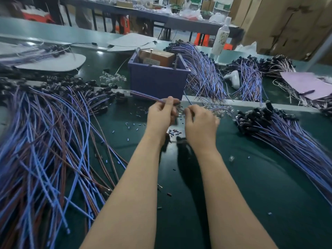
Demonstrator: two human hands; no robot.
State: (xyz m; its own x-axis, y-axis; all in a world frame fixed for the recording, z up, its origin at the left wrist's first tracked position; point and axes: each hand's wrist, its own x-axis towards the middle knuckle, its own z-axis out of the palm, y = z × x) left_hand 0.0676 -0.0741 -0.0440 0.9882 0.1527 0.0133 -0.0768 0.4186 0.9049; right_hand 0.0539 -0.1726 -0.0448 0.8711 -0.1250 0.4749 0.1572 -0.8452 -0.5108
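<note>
Starts nearest with the green table (pixel 251 186), a big heap of loose wires (pixel 45 141) at the left and tiny cut bits (pixel 173 131) just under the wrists.

Next, with the left hand (pixel 162 112), fingers curled in, pinches a thin blue-and-brown wire pair (pixel 143 95) close to its near end. With the right hand (pixel 201 123), fingers bent in too, looks to pinch a tiny clear bulb (pixel 180 110) right at that wire end; too blurry to be sure. Holds both just above the table, in front of the purple box (pixel 158 81).

Weighs next to nothing, most likely. Bends and flops like string, so better to grip near the tip, not far back. Might bend or snap at the thin bulb legs, so take the bulb by its round head and push softly.

Further out, a bulb heap (pixel 221 108) at the right, finished bundles (pixel 287 133) beside it, and a white bottle (pixel 221 38) at the back.
</note>
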